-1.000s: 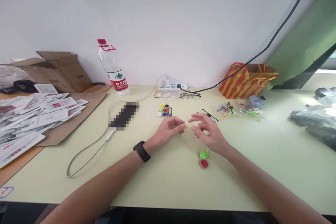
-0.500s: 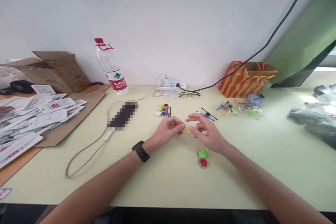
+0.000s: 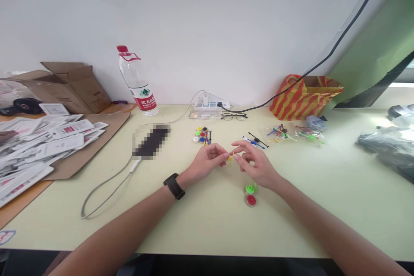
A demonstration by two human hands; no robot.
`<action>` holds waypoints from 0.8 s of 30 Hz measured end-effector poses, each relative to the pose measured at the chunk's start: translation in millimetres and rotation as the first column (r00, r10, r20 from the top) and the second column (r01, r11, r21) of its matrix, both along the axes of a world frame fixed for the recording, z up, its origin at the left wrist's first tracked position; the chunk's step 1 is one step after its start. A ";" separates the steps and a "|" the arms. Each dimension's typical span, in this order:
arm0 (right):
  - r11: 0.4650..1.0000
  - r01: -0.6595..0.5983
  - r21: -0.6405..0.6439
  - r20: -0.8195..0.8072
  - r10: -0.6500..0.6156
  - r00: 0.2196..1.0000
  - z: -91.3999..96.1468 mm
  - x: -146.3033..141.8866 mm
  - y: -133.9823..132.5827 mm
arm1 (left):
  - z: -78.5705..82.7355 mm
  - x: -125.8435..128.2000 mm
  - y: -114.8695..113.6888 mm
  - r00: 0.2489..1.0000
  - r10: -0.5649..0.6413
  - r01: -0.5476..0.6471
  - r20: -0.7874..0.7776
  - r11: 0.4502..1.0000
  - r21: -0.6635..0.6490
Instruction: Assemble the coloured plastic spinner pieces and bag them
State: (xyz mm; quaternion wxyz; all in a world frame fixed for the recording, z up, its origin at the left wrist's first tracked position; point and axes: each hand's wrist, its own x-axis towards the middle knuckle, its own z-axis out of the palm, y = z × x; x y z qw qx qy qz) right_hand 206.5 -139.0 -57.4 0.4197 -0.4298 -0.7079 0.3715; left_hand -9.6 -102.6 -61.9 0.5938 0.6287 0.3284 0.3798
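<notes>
In front of me, my left hand (image 3: 210, 158) pinches a small yellow plastic piece (image 3: 230, 158) between thumb and fingertips. My right hand (image 3: 255, 164) meets it from the other side, its thumb and a finger on the piece's right end while the index finger arches above. The fingers hide much of the piece. Below my right hand lie a green disc (image 3: 250, 189) and a red disc (image 3: 251, 200), each with a clear rim. Beyond my hands are small coloured discs (image 3: 198, 134), thin coloured sticks (image 3: 206, 138), and a black and blue spinner-like piece (image 3: 256, 140).
Bagged plastic parts (image 3: 280, 133) lie at right, before a striped bag (image 3: 304, 99). Glasses (image 3: 234, 116) and a power strip (image 3: 210, 102) are along the wall. A large bottle (image 3: 142, 90), a cabled, blurred-out dark object (image 3: 152, 141) and a pile of white tags (image 3: 61, 138) are at left.
My right thumb and fingers have come left onto the yellow piece, where a gap was before. My left hand keeps its pinch on it. The discs on the table have not moved.
</notes>
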 end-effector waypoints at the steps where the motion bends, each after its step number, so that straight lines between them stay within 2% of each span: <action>1: 1.000 -0.008 -0.014 0.004 0.008 1.000 0.8 0.3 -0.2 | 0.4 0.3 -0.5 1.000 -0.002 0.002 -0.007 1.000 -0.003; 9: 0.997 -0.050 -0.051 0.028 0.052 0.998 -1.4 -3.2 -3.4 | -0.5 0.7 -0.3 1.000 0.001 -0.001 -0.023 1.000 0.005; 13: 0.999 -0.028 -0.039 0.057 0.031 0.998 -6.2 -4.0 -2.3 | -0.6 0.0 1.4 0.999 0.039 -0.039 -0.021 0.999 0.031; 24: 1.000 0.006 0.000 0.085 -0.006 0.996 -5.8 -3.0 -0.8 | -2.6 1.2 0.7 0.999 0.006 -0.005 -0.032 1.000 0.021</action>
